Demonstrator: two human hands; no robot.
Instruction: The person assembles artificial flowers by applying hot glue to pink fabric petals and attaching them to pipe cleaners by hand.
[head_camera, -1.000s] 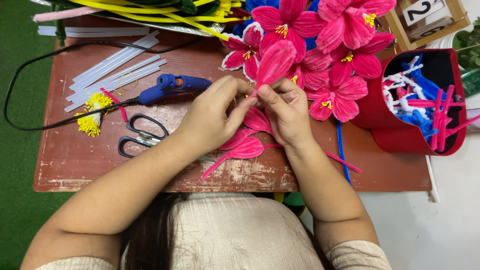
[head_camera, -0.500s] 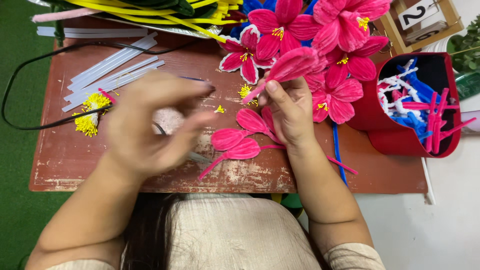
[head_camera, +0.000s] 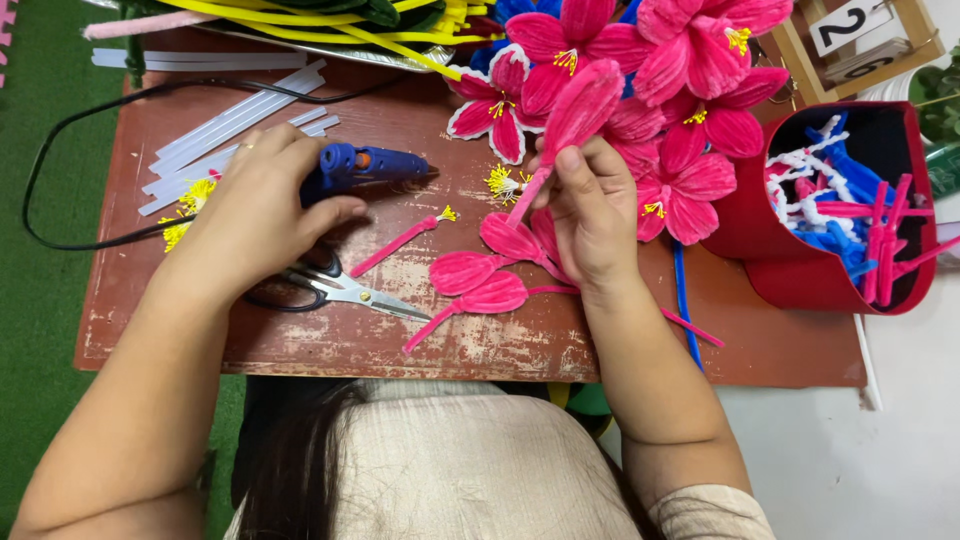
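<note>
My left hand (head_camera: 255, 205) grips a blue glue gun (head_camera: 365, 165) lying on the worn red table (head_camera: 330, 340), its nozzle pointing right. My right hand (head_camera: 590, 215) holds up a fuzzy pink petal (head_camera: 578, 110) by its stem. Three loose pink petals (head_camera: 480, 272) lie just left of that hand. A pink stem with a yellow tip (head_camera: 400, 240) rests between the two hands. Scissors (head_camera: 335, 288) lie under my left wrist.
Finished pink flowers (head_camera: 690, 110) with yellow centres are piled at the back right. A red container (head_camera: 790, 290) of blue, white and pink pipe cleaners stands at the right. Glue sticks (head_camera: 225, 125) and a black cord (head_camera: 60, 160) lie at the left. Yellow strips (head_camera: 300, 15) run along the back.
My left hand let go of the petal, swung left across the table and closed on the glue gun. My right hand kept the petal raised.
</note>
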